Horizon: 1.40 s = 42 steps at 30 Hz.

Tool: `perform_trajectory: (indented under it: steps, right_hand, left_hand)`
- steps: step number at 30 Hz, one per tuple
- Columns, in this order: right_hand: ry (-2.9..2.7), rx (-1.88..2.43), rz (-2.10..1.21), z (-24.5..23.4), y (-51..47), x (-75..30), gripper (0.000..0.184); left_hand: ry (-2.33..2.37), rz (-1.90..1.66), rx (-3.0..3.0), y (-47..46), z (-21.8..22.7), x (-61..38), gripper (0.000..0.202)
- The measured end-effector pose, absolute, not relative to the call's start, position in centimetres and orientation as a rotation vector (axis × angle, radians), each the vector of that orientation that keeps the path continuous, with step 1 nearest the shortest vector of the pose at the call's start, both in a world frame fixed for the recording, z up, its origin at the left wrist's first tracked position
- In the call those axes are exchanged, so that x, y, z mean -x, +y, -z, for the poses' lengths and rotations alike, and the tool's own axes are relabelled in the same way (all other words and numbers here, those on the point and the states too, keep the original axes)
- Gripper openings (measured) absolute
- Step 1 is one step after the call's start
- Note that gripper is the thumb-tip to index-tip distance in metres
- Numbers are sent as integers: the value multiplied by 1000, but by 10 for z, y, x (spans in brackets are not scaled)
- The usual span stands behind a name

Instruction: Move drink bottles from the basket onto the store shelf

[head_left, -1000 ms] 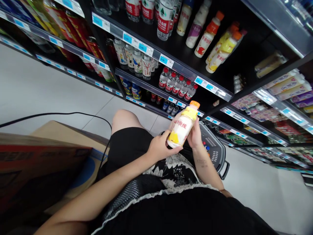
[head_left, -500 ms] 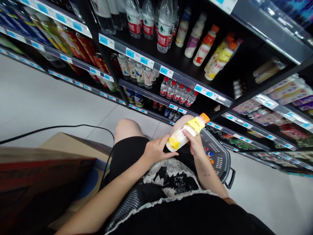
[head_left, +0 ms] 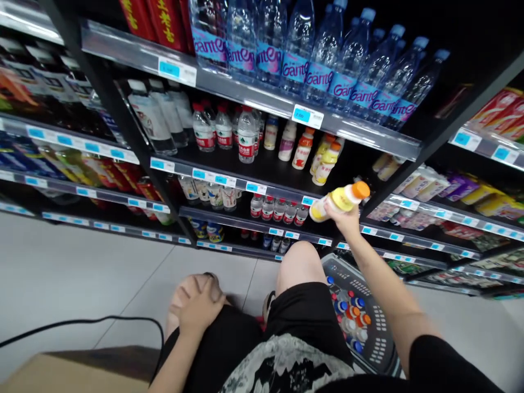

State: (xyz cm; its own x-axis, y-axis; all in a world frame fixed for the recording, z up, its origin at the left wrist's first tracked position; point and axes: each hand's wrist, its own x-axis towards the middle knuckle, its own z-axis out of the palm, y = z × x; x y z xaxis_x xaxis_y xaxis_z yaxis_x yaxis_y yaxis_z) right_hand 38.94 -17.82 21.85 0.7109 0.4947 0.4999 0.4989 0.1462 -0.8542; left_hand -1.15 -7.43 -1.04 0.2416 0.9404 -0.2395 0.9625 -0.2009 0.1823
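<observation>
My right hand is wrapped round a drink bottle with an orange cap and a yellow and white label. It holds the bottle tilted, just in front of the shelf edge. Similar yellow-labelled bottles stand on the middle shelf behind it, beside an orange-capped bottle with a red label and a purple-labelled one. My left hand lies on my left knee with its fingers spread, holding nothing.
A grey basket with several capped bottles stands on the floor right of my leg. Blue water bottles fill the shelf above. A cardboard box and a black cable are at the lower left.
My right hand has carried the bottle up and forward to the shelf. My left hand has let go of it and moved to my knee. The view has tipped up toward the shelves.
</observation>
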Motion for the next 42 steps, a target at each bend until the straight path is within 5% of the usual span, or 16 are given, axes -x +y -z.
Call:
perform_trajectory:
  steps: [5, 8, 14, 20, 24, 37, 42]
  right_hand:
    - [-1057, 1598, 312, -256, -114, -468, 72]
    - [-1084, 1618, 148, -257, -83, -502, 76]
    - [-913, 1455, -377, -233, -61, -530, 94]
    - [-977, 1398, -338, -203, -70, -544, 96]
    - [-902, 1558, -97, -174, -69, -543, 116]
    - [-916, 1602, -169, -162, -74, -522, 76]
    - [-879, 1590, -30, -155, -68, -522, 104]
  left_hand:
    - [1827, -7, -2211, -71, -1, 1, 59]
    - [1883, 27, -2235, -70, -1, -3, 58]
    - [1938, 78, -2211, -62, 8, -2, 56]
    - [1981, -58, -2277, -54, 20, 2, 54]
    - [2015, -61, -2259, -48, 25, -2, 51]
    - [2022, -13, -2371, -49, 32, -21, 51]
    - [2042, -50, -2419, -51, 35, -21, 49]
